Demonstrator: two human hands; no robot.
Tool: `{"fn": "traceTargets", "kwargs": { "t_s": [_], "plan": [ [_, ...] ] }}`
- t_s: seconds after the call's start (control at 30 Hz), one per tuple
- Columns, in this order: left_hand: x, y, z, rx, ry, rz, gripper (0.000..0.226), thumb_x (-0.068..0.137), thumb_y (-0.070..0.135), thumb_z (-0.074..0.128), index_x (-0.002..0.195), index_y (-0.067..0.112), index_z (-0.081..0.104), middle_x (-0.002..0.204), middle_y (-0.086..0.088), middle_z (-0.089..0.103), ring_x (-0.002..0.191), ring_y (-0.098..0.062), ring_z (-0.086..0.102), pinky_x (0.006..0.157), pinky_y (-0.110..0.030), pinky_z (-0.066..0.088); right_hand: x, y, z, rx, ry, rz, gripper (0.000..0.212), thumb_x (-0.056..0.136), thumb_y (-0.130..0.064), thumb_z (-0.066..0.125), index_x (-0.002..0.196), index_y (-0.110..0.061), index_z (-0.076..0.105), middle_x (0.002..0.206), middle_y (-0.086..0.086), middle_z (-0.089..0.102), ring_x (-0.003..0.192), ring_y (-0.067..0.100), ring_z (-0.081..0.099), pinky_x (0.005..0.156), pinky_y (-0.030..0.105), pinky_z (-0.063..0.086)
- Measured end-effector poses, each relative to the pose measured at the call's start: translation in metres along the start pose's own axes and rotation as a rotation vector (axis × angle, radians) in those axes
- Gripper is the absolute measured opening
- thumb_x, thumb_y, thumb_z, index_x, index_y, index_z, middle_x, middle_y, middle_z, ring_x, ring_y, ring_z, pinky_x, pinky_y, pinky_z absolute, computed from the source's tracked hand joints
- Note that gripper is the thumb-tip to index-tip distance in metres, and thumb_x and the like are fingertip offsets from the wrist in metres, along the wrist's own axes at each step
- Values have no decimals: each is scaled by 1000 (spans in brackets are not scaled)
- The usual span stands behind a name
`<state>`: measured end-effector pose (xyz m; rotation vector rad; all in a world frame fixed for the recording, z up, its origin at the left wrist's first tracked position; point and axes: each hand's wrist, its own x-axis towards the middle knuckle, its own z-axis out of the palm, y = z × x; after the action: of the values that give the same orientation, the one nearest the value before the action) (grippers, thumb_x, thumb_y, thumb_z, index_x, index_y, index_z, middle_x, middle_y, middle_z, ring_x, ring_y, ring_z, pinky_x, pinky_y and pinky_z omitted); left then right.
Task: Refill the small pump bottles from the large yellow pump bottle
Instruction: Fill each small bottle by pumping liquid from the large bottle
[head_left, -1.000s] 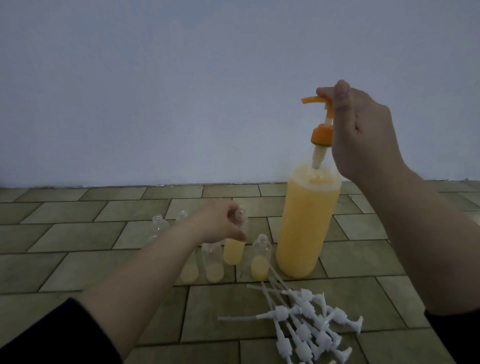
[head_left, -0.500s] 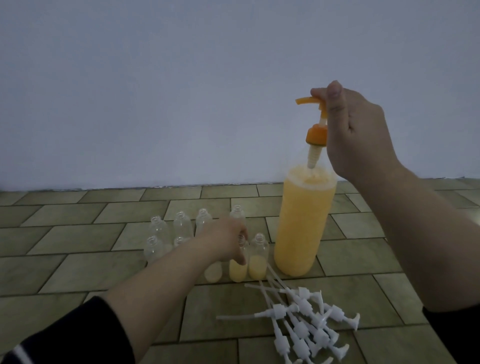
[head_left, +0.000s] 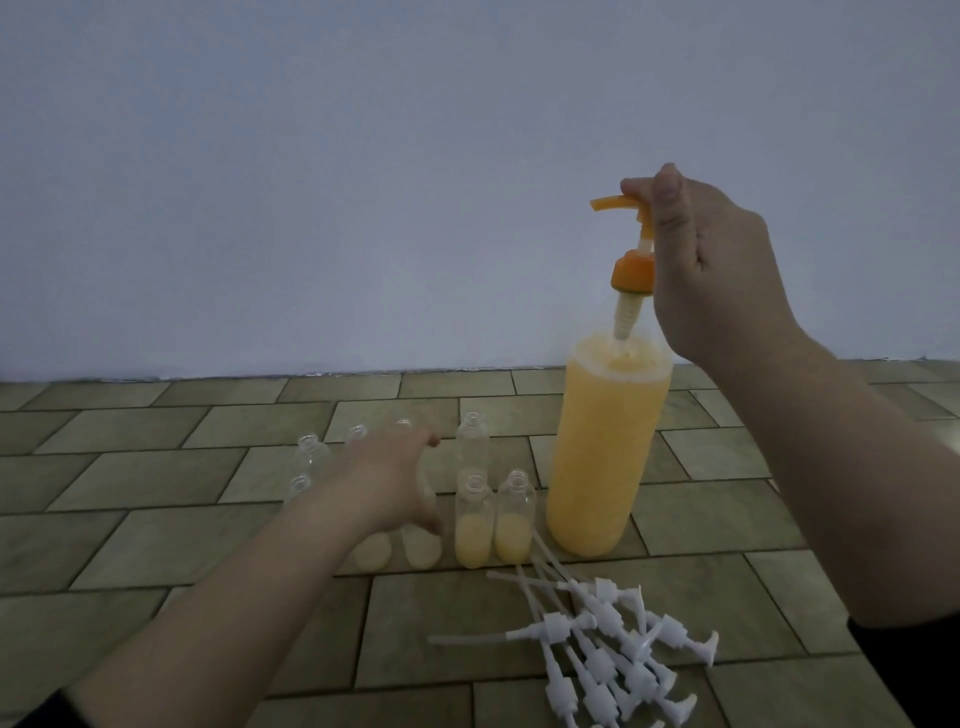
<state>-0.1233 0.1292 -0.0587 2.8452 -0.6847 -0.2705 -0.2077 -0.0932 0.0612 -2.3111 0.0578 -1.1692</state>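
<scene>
The large yellow bottle (head_left: 602, 457) stands on the tiled floor, nearly full. My right hand (head_left: 717, 270) pinches its orange pump head (head_left: 631, 270), which is lifted out so only the tube tip sits in the mouth. Several small clear bottles stand uncapped left of it. Two of them (head_left: 472, 535) (head_left: 514, 530) hold yellow liquid about a third up. Another two (head_left: 423, 553) (head_left: 373, 553) hold a paler, shallower layer. My left hand (head_left: 389, 478), blurred, hovers over these with thumb and fingers spread around the nearer one's neck. Empty small bottles (head_left: 472, 441) (head_left: 311, 454) stand behind.
A pile of several white small pump heads (head_left: 608, 660) with long tubes lies on the floor in front of the large bottle. A plain pale wall (head_left: 363, 182) rises behind the tiled floor (head_left: 156, 467).
My left hand set the small bottle it held down in the front row, let go and moved left over the neighbouring bottles. My right hand has kept the orange pump raised.
</scene>
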Motion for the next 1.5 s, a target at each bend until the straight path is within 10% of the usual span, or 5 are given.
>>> {"fn": "traceTargets", "kwargs": {
  "t_s": [0.27, 0.67, 1.07, 1.5],
  "plan": [
    [-3, -8, 21, 201, 19, -62, 48, 77, 33, 73, 119, 35, 50, 128, -1, 52, 116, -24, 49, 96, -39, 42, -3, -1, -1, -11, -28, -74, 52, 102, -27, 23, 99, 10, 59, 102, 21, 61, 109, -15, 26, 87, -8, 18],
    [-29, -9, 4, -124, 125, -56, 25, 72, 38, 66, 90, 37, 48, 103, 6, 56, 98, -18, 56, 87, -41, 49, -2, 1, -3, -1, -29, -83, 51, 102, -28, 23, 103, 7, 60, 109, 16, 63, 117, -8, 29, 87, -9, 16],
    [-23, 34, -74, -1530, 233, 355, 38, 77, 20, 65, 111, 5, 60, 105, -5, 67, 96, -28, 67, 86, -32, 54, -1, -2, -3, 20, -11, -113, 50, 102, -21, 24, 95, 14, 59, 99, 27, 62, 110, -8, 36, 93, -7, 17],
    [34, 101, -75, -1008, 297, 435, 39, 99, 16, 44, 137, 15, 38, 119, 2, 50, 107, -11, 49, 90, -19, 36, -1, -6, -2, 7, 19, -135, 49, 102, -20, 26, 93, 14, 60, 97, 28, 62, 111, 10, 32, 91, -10, 13]
  ]
}}
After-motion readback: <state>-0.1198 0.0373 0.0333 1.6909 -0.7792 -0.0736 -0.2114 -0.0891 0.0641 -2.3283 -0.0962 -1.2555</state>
